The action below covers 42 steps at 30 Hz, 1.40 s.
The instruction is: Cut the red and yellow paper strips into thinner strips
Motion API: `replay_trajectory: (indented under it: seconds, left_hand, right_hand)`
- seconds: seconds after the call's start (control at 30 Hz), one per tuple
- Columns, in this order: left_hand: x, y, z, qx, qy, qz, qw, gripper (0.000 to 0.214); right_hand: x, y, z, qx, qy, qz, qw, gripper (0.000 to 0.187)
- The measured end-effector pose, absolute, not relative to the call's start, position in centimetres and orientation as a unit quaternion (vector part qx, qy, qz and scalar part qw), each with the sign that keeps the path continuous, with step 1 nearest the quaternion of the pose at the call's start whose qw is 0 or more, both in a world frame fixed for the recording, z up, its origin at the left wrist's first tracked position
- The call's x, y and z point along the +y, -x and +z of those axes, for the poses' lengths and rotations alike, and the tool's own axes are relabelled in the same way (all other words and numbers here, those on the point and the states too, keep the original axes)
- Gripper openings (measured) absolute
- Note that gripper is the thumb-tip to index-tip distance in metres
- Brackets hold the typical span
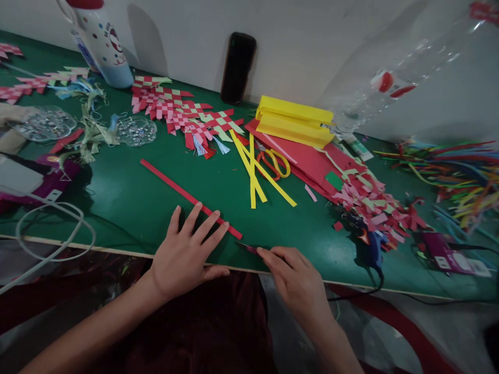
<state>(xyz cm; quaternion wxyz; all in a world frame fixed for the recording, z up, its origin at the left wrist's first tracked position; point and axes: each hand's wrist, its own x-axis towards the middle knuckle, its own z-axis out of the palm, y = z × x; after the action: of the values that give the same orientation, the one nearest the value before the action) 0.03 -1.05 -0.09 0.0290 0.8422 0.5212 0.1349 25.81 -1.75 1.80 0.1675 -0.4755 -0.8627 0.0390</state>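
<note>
- Two hands sit at the front edge of the green desk point(128, 208).
- Left hand point(187, 254) is spread flat, fingertips on the long red paper strip point(175, 188).
- Right hand point(300, 280) pinches the short red strip point(249, 248).

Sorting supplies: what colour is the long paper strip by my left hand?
Red; the paper strip shows best in the head view.

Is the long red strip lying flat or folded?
Flat: the red strip lies straight on the green table, with the left hand resting across its near end.
</note>
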Motion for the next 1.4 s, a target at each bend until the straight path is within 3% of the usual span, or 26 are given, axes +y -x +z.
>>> replay_trajectory:
  seconds: [0.4, 0.83, 1.2, 1.4]
  left_hand:
    - [-1.0, 0.0, 0.3, 0.515, -0.847, 0.124, 0.048, 0.069]
    - [-1.0, 0.0, 0.2, 0.520, -0.845, 0.117, 0.047, 0.069]
    - [-0.9, -0.1, -0.2, 0.524, -0.844, 0.111, 0.039, 0.088]
    - [-1.0, -0.1, -0.3, 0.524, -0.843, 0.118, 0.032, 0.091]
  right_hand:
    - [-1.1, -25.2, 1.3, -0.852, 0.503, 0.016, 0.147, 0.034]
    - [0.4, -25.9, 1.4, -0.849, 0.502, 0.020, 0.163, 0.037]
    - [0.1, -26.9, 1.8, -0.856, 0.461, 0.111, 0.208, 0.034]
    - [-0.3, -26.4, 1.5, -0.856, 0.466, 0.090, 0.205, 0.032]
